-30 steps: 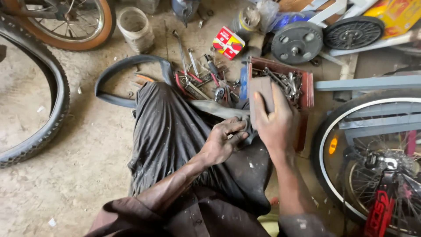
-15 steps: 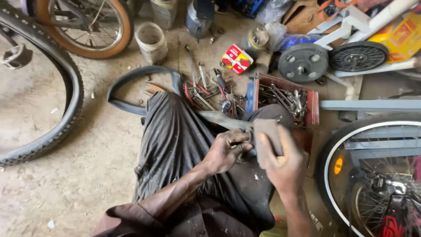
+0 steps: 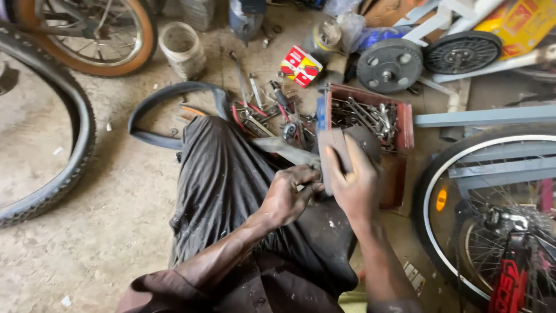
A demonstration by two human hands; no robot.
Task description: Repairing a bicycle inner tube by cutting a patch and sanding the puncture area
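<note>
Head view: left hand (image 3: 288, 196) pinching a grey rubber strip (image 3: 282, 149) over the lap; right hand (image 3: 354, 181) clamped on a flat block (image 3: 332, 156), pressed to the strip's end. Rubbing seemingly underway, unfinished; red tool box (image 3: 399, 123) just beyond.

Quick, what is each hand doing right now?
Left hand: closed, pinching the rubber strip.
Right hand: closed grip on the flat grey block.
</note>
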